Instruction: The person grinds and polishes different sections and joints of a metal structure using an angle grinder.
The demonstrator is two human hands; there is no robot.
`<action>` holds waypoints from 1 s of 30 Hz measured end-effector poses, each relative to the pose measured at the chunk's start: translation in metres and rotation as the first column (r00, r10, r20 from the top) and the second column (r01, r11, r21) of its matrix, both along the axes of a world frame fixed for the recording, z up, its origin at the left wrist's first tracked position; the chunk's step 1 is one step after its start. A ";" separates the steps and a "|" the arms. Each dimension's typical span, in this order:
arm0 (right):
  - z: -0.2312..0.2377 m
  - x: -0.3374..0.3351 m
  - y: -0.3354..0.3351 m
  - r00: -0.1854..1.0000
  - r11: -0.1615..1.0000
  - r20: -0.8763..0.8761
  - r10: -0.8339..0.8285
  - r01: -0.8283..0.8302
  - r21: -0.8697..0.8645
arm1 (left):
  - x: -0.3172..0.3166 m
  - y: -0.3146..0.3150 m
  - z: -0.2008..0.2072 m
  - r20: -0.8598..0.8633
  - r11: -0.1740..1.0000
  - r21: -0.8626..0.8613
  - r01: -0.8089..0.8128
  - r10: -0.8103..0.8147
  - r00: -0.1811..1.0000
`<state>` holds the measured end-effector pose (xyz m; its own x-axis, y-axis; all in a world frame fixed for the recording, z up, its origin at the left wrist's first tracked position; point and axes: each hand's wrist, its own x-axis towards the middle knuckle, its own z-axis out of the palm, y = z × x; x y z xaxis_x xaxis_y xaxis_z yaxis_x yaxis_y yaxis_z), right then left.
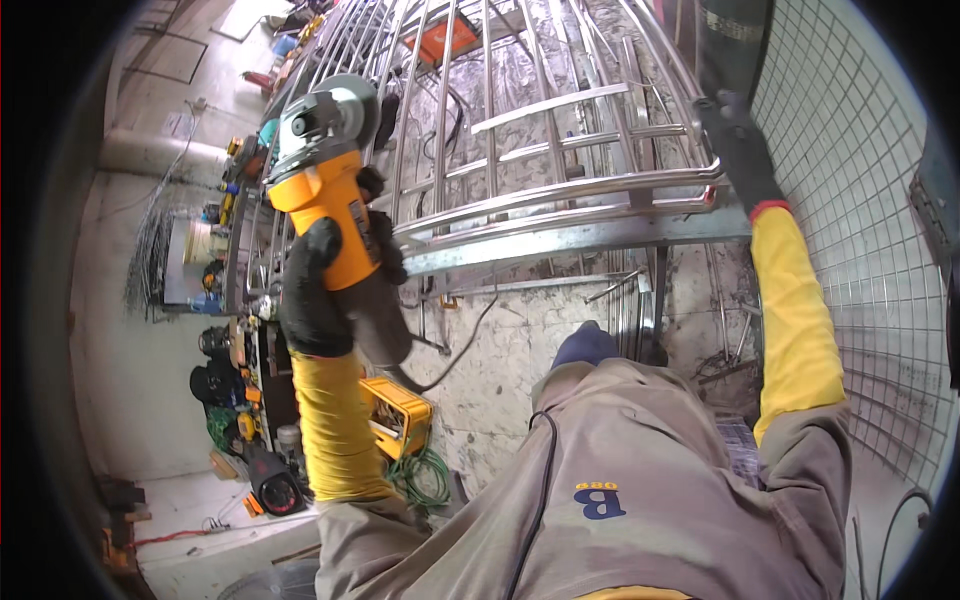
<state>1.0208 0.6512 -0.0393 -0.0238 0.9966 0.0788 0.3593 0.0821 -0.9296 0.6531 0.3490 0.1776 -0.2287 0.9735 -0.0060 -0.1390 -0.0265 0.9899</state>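
My left hand [315, 300], in a black glove, is closed around the body of an orange and grey angle grinder [318, 195]. The grinder is held up, its round disc [354, 108] at the top, above the left side of a shiny tubular metal grille [560, 187]. From the grinder's lower end a dark cord [455, 357] curves away. At the grille's right side, my dark-gloved right hand [737, 145] has its fingers bent over the outer tube near the corner. A loose flat metal strip [550, 106] lies across the grille's bars.
A metal beam [590, 238] runs under the grille's near edge. Wire mesh [850, 170] lines the right side. A yellow toolbox [403, 412] and a coiled green hose [425, 478] stand low left. Tools crowd a shelf at the left. An orange machine [442, 40] sits beyond the bars.
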 end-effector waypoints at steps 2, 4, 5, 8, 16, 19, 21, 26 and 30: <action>-0.037 -0.015 0.012 0.966 0.951 0.216 -0.140 0.071 0.302 | -0.009 0.019 0.015 -0.123 1.000 -0.022 0.002 -0.004 0.992; -0.045 -0.007 0.017 0.963 0.975 0.231 -0.139 0.093 0.201 | -0.019 0.042 0.027 -0.170 0.998 -0.065 0.011 -0.022 0.985; -0.044 -0.014 0.013 0.965 0.992 0.241 -0.105 0.084 0.096 | -0.025 0.049 0.033 -0.218 0.994 -0.109 -0.014 -0.010 0.976; -0.028 -0.017 0.000 0.963 0.996 0.252 -0.092 0.090 0.020 | -0.043 0.087 0.042 -0.324 0.984 -0.178 0.009 -0.067 0.944; 0.006 -0.025 -0.017 0.936 0.976 0.290 -0.200 0.216 -0.023 | -0.071 0.233 0.000 -0.230 0.732 -0.556 0.395 -0.592 0.773; -0.011 -0.017 -0.018 0.887 0.943 0.357 -0.295 0.330 -0.043 | -0.084 0.291 -0.052 -0.047 0.468 -0.709 0.528 -0.778 0.627; -0.004 -0.019 -0.021 0.912 0.947 0.266 -0.313 0.319 0.020 | -0.087 0.312 -0.091 0.060 0.420 -0.667 0.616 -0.793 0.606; 0.003 -0.028 -0.027 0.908 0.942 0.260 -0.328 0.336 0.016 | -0.071 0.350 -0.168 0.409 -0.002 -0.660 0.751 -0.840 0.357; 0.003 -0.018 -0.032 0.912 0.913 0.201 -0.359 0.387 -0.129 | -0.041 0.360 -0.175 0.397 -0.162 -0.737 0.656 -0.889 0.227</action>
